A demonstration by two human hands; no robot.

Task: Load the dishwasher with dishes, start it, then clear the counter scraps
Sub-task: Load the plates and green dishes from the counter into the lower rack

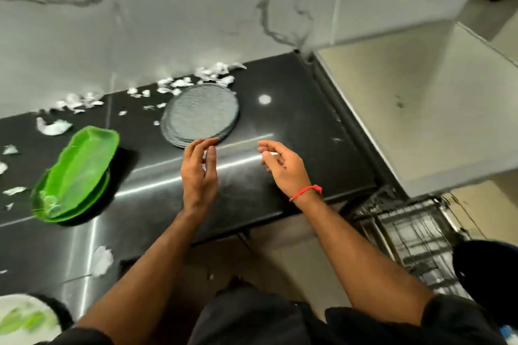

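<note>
Both hands over black bench point(294, 120), grip spread: left hand point(199, 173), right hand point(283, 166) empty. Grey plates point(200, 115) just beyond fingertips. Dishwasher rack point(414, 235) blurred, partly cut off lower right.

- Even indoor light, moderately bright; round white glare spot on glossy black stone counter point(294, 126), centre right of frame.
- Streaked reflections lower left.
- Motion blur throughout; stacked green plastic plates point(75, 173) smeared.
- Wide-angle bending at edges.
</note>
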